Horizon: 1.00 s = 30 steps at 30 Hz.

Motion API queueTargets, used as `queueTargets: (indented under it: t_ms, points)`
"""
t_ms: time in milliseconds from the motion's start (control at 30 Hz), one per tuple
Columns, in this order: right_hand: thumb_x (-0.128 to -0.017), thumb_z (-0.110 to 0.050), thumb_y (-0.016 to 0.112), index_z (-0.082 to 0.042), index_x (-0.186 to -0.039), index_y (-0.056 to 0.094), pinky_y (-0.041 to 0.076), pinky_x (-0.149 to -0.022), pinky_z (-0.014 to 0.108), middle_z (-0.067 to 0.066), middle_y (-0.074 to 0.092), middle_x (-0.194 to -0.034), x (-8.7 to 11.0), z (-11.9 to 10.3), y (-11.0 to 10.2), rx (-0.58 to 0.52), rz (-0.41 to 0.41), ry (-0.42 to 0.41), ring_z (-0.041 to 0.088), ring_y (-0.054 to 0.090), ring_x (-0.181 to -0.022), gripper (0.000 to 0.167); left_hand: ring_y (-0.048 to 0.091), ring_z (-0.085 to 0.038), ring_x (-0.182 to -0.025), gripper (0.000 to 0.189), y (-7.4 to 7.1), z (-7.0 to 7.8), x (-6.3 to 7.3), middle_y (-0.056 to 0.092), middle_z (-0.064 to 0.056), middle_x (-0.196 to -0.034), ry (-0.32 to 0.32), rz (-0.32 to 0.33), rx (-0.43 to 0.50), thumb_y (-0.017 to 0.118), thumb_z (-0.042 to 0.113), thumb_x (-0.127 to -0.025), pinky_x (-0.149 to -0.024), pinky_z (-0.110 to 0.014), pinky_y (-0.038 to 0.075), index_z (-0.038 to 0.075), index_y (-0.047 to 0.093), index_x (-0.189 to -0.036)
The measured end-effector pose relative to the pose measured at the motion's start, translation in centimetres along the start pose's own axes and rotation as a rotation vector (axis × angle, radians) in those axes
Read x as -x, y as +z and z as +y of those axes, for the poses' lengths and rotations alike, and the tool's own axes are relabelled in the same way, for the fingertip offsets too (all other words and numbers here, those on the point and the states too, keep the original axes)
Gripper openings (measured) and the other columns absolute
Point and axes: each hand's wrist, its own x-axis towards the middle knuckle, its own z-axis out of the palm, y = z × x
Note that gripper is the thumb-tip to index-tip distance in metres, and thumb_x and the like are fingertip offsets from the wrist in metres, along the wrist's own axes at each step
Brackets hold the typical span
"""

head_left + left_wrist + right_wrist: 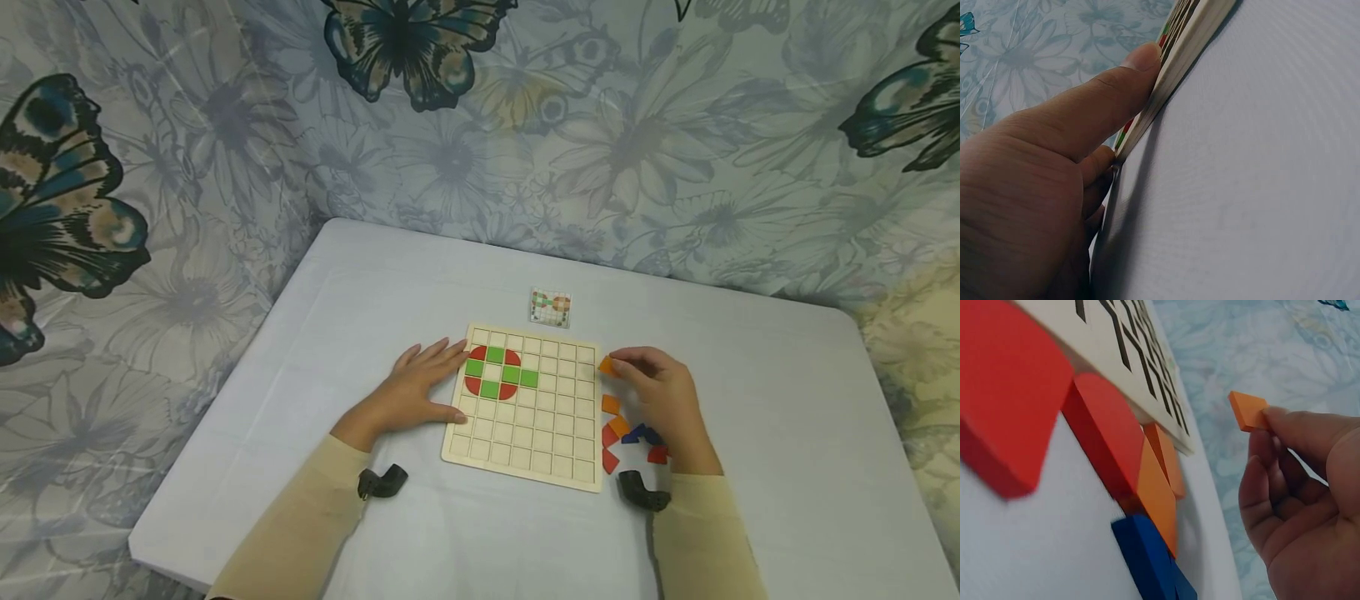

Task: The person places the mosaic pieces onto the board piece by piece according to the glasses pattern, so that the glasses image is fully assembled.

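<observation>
A cream wooden grid board (557,435) lies on the table. Toward its upper left, red quarter-round tiles and green square tiles (496,355) form a ring, and one more green square (528,378) adjoins it on the right. My left hand (411,390) rests at the board's left edge, fingers spread, its thumb (1107,103) touching the rim. Beyond the right edge, my right hand (666,400) pinches an orange square tile (1249,411) between thumb and fingers, raised off the table in the right wrist view.
Right of the board lie loose tiles: an orange square (611,404), another orange piece (619,426), red rounded pieces (1107,428) and blue pieces (1141,550). Behind the board lies a small pattern card (551,307). A patterned cloth (457,167) hangs behind the white table (390,258).
</observation>
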Motion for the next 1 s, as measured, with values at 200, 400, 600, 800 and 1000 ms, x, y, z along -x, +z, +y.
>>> queueTargets:
  t_ms: [200, 400, 600, 800, 1000]
  points:
    - [-0.109, -0.031, 0.071, -0.006, -0.123, 0.078, 0.051, -0.098, 0.046, 0.012, 0.075, -0.12, -0.6, -0.3, 1.3, 0.037, -0.08, -0.023, 0.029, 0.065, -0.113, 0.03, 0.004, -0.016, -0.165, 0.109, -0.1, 0.1, 0.0, 0.018, 0.011, -0.179, 0.007, 0.0, 0.009, 0.087, 0.06, -0.088, -0.13, -0.051, -0.004, 0.02, 0.032, -0.174]
    - [-0.11, -0.027, 0.07, -0.006, -0.122, 0.079, 0.051, -0.1, 0.051, 0.014, 0.072, -0.125, -1.5, -0.8, 2.5, 0.046, -0.158, -0.074, 0.032, 0.064, -0.116, 0.025, 0.003, -0.016, -0.165, 0.109, -0.1, 0.1, 0.0, 0.017, 0.012, -0.179, 0.001, -0.004, 0.009, 0.086, 0.06, -0.088, -0.13, -0.05, -0.005, 0.021, 0.031, -0.174]
    - [-0.111, -0.025, 0.068, -0.008, -0.125, 0.078, 0.05, -0.105, 0.056, 0.015, 0.07, -0.131, -2.1, -0.8, 3.0, 0.084, -0.222, -0.063, 0.035, 0.062, -0.121, 0.024, 0.003, -0.015, -0.165, 0.109, -0.1, 0.0, 0.0, 0.017, 0.012, -0.179, 0.003, -0.005, 0.013, 0.086, 0.061, -0.088, -0.13, -0.049, -0.005, 0.022, 0.031, -0.174]
    - [-0.11, -0.02, 0.069, -0.01, -0.122, 0.081, 0.05, -0.102, 0.054, 0.011, 0.069, -0.13, -2.5, -0.5, 3.5, 0.106, -0.254, -0.078, 0.033, 0.061, -0.116, 0.02, 0.002, -0.013, -0.165, 0.109, -0.1, -0.1, 0.0, 0.016, 0.014, -0.179, -0.007, -0.011, 0.006, 0.085, 0.062, -0.089, -0.13, -0.047, -0.006, 0.023, 0.029, -0.174]
    - [-0.11, -0.019, 0.068, -0.009, -0.128, 0.078, 0.05, -0.098, 0.053, 0.01, 0.067, -0.127, -2.5, -0.3, 3.6, 0.125, -0.236, -0.137, 0.031, 0.062, -0.111, 0.022, 0.001, -0.013, -0.165, 0.11, -0.1, 0.0, 0.0, 0.016, 0.014, -0.179, -0.011, -0.014, 0.01, 0.085, 0.062, -0.088, -0.13, -0.047, -0.006, 0.023, 0.029, -0.174]
